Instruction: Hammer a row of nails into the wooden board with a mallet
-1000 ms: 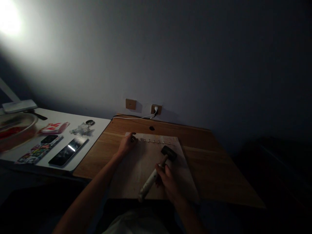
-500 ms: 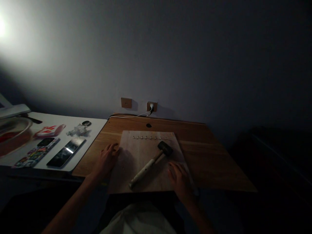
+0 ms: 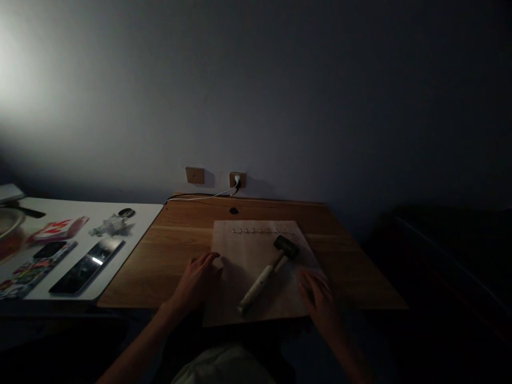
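A pale wooden board lies on the brown table. My left hand is closed at its left edge, fingers curled at the rim. Opposite, my right hand is closed along the right edge. Across the board rests a mallet with a black head and a whitish handle, touched by neither hand. Near the board's far edge runs a row of several small shiny metal pieces, looking like nails; the dim light hides their exact shape.
The brown wooden table meets a grey wall with a socket and plugged-in cables. On the white table at left are a dark phone, a colourful patterned case, a red-and-white packet and crumpled plastic.
The board, with the mallet and metal pieces on it, has shifted right across the table. Both my hands have moved right with it. The camera view has also turned slightly.
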Demonstrator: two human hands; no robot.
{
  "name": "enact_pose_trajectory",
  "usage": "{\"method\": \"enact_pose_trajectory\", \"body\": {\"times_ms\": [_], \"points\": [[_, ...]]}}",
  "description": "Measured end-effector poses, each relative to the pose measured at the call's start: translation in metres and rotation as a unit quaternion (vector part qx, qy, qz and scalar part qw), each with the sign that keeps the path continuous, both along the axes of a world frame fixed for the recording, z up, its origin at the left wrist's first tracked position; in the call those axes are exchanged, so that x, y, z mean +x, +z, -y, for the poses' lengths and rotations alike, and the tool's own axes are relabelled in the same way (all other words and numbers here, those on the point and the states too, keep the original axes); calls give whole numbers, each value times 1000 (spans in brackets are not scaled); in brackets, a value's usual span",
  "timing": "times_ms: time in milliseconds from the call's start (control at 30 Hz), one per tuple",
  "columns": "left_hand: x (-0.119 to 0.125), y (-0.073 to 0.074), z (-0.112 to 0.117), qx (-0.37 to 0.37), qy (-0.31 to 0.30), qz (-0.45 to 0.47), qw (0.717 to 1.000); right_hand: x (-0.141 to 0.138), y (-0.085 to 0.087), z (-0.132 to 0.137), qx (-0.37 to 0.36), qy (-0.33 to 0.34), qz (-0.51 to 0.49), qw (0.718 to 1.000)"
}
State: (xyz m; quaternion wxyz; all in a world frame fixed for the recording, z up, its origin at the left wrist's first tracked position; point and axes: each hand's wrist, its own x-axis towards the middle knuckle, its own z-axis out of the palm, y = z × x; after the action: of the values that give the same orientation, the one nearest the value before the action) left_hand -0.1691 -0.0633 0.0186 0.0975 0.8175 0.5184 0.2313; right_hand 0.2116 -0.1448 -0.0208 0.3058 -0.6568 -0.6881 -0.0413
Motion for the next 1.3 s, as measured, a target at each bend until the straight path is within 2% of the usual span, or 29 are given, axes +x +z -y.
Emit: {"method": "enact_pose_trajectory", "body": {"times_ms": [133, 367, 467, 600, 667, 767, 867, 967, 1100, 1200, 1300], "points": [[52, 2, -6, -10, -123, 6, 992, 58, -2, 1, -10, -48, 7, 999], [143, -1, -27, -21, -207, 56, 977, 144, -4, -1, -31, -147, -1, 989], [168, -5, -30, -33, -234, 41, 971, 169, 2, 2, -59, -167, -17, 984], [181, -9, -23, -13, -255, 2, 967, 194, 6, 11, -73, -232, 17, 970], [183, -11, -19, 2, -271, -13, 963, 205, 6, 15, -105, -275, 24, 955], [183, -11, -15, 21, -274, -25, 961, 214, 6, 17, -151, -310, -15, 939], [180, -8, -14, 27, -268, -21, 963, 213, 8, 18, -154, -328, -50, 930], [168, -6, -11, 25, -259, -18, 965, 201, 12, 18, -143, -319, -73, 934], [130, -4, -8, 32, -231, -28, 972, 174, 11, 20, -112, -265, -50, 956], [89, -3, -5, 31, -201, -40, 978, 148, 4, 22, -96, -214, -24, 972], [44, -3, -2, 44, -155, -37, 986, 115, 2, 21, -111, -170, -19, 979]]}}
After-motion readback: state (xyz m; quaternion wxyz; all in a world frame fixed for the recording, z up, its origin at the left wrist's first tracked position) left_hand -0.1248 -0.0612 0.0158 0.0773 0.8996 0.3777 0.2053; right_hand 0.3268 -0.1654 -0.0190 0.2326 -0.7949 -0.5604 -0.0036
